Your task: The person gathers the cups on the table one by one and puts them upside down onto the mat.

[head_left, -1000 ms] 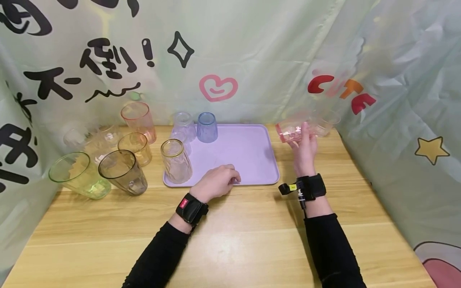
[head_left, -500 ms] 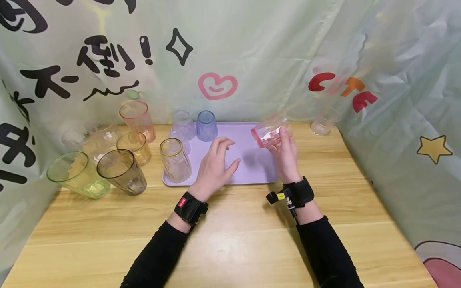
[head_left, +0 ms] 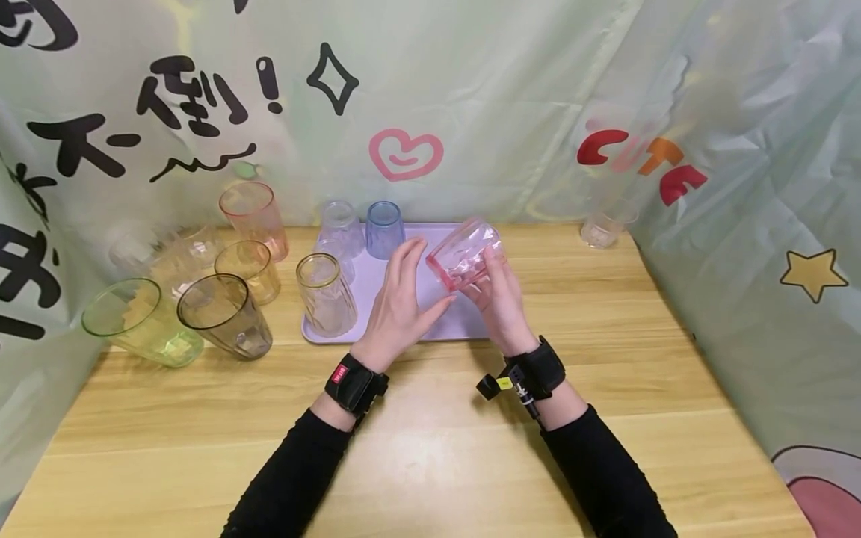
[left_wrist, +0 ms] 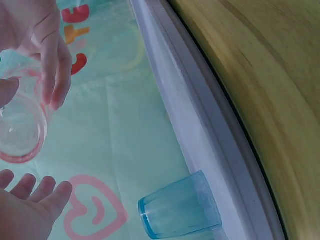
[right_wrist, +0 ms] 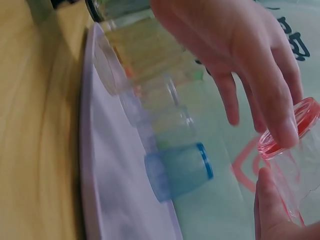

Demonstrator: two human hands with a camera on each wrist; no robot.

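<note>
Above the lilac tray [head_left: 366,288], my right hand [head_left: 503,306] grips a clear pink glass [head_left: 464,250]. The glass is tilted, its deeper pink end pointing down and left. My left hand [head_left: 397,306] is raised just left of that end, fingers extended and thumb spread apart. In the right wrist view, a left fingertip [right_wrist: 285,132] overlaps the pink end. Standing narrow end up on the tray are a blue glass [head_left: 386,232], two pale clear glasses [head_left: 341,224] and a gold-ringed glass [head_left: 327,299] at the front left corner.
Left of the tray stand several wide-mouthed glasses, among them a green one [head_left: 151,329], a smoky grey one [head_left: 232,321], an amber one [head_left: 252,273] and a tall pink one [head_left: 255,220]. A small clear glass [head_left: 601,230] is at the back right. A printed cloth [head_left: 498,112] hangs behind.
My right hand has carried the pink glass leftward from the table's back right to above the tray. My left hand has risen from the tray's front edge and spread its fingers.
</note>
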